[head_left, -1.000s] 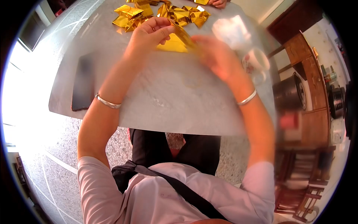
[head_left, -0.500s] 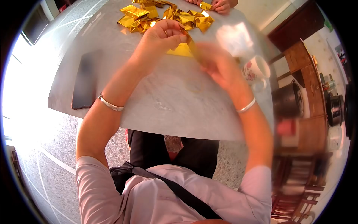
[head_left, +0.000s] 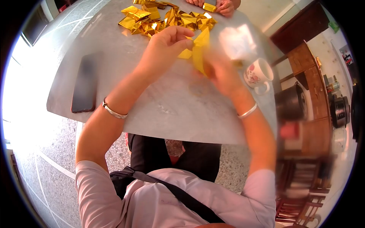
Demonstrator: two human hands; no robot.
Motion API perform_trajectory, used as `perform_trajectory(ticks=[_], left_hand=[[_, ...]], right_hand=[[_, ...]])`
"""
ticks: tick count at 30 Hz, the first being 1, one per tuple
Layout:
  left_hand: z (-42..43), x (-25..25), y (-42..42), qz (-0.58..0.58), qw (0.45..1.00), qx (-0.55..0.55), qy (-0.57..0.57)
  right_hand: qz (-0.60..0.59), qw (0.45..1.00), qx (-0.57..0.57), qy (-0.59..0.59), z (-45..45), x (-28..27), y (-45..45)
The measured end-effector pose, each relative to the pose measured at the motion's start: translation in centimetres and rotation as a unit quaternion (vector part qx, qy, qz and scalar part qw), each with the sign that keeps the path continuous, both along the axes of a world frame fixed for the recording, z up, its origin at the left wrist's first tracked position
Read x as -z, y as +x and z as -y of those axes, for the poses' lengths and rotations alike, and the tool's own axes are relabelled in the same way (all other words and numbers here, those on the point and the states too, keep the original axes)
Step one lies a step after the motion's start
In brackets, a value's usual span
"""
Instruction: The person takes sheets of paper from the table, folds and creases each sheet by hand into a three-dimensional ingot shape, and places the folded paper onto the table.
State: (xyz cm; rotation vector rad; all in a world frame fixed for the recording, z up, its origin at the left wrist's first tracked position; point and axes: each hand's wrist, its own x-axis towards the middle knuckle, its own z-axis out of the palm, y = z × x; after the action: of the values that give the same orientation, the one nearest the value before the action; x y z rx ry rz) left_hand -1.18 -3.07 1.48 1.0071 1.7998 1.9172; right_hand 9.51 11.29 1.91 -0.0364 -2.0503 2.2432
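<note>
A strip of gold foil paper [head_left: 199,57] stands upright between my hands, above the middle of the table. My left hand [head_left: 169,43] is closed, its thumb and fingertips at the left edge of the foil. My right hand [head_left: 225,74] is closed around the lower right part of the same paper; its fingertips are smeared by motion. Behind the held piece, flat yellow-gold paper [head_left: 184,53] shows on the table, partly hidden. A pile of folded gold foil pieces [head_left: 178,19] lies just beyond my hands.
A dark phone [head_left: 84,85] lies on the grey table [head_left: 163,117] at left. At right stand a flowered mug [head_left: 257,74] and a shiny clear wrapper [head_left: 238,41]. Across the table, another person's hands [head_left: 224,7] hold a gold piece. A wooden cabinet [head_left: 317,89] stands further right.
The foil has turned and shows more of its yellow-gold face. My right hand has come slightly lower, and my left hand has shifted a little downward.
</note>
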Motion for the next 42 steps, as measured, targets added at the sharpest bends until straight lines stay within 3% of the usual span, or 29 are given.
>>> perform_trajectory(ticks=[4, 12, 18, 25, 27, 30, 33, 36, 42], left_hand=[[-0.3, 0.9, -0.4, -0.019, 1.0, 0.0, 0.011], [-0.4, 1.3, -0.2, -0.042, 0.999, 0.008, 0.01], [-0.4, 1.4, -0.1, -0.008, 0.999, 0.013, 0.031], [0.1, 1.0, -0.7, 0.069, 0.997, 0.017, -0.032], [0.4, 0.7, -1.2, 0.086, 0.994, -0.005, -0.07], [-0.1, 1.8, -1.4, -0.007, 0.985, -0.121, -0.119], [-0.3, 1.7, -1.2, -0.122, 0.979, -0.15, -0.063], [0.0, 0.5, -0.3, -0.033, 0.998, -0.059, 0.013], [0.2, -0.3, 0.1, 0.06, 0.998, 0.024, -0.011]], right_hand=[[0.0, 0.999, 0.003, -0.05, 0.0, 0.2, -0.3], [0.008, 0.999, 0.019, -0.041, 0.2, 0.2, -0.4], [0.019, 0.996, 0.029, -0.077, 0.5, 0.4, -0.5], [-0.007, 0.979, 0.143, -0.145, 0.8, 0.2, -1.1], [-0.012, 0.985, 0.133, -0.105, -0.6, 0.4, -1.1], [-0.012, 0.99, 0.118, -0.076, -1.0, 0.0, -0.8], [0.025, 0.994, 0.073, -0.082, -0.8, -0.5, -0.6], [0.054, 0.995, 0.047, -0.064, 0.1, -0.9, -0.3], [0.063, 0.995, -0.05, 0.05, -0.1, -0.5, 0.0]])
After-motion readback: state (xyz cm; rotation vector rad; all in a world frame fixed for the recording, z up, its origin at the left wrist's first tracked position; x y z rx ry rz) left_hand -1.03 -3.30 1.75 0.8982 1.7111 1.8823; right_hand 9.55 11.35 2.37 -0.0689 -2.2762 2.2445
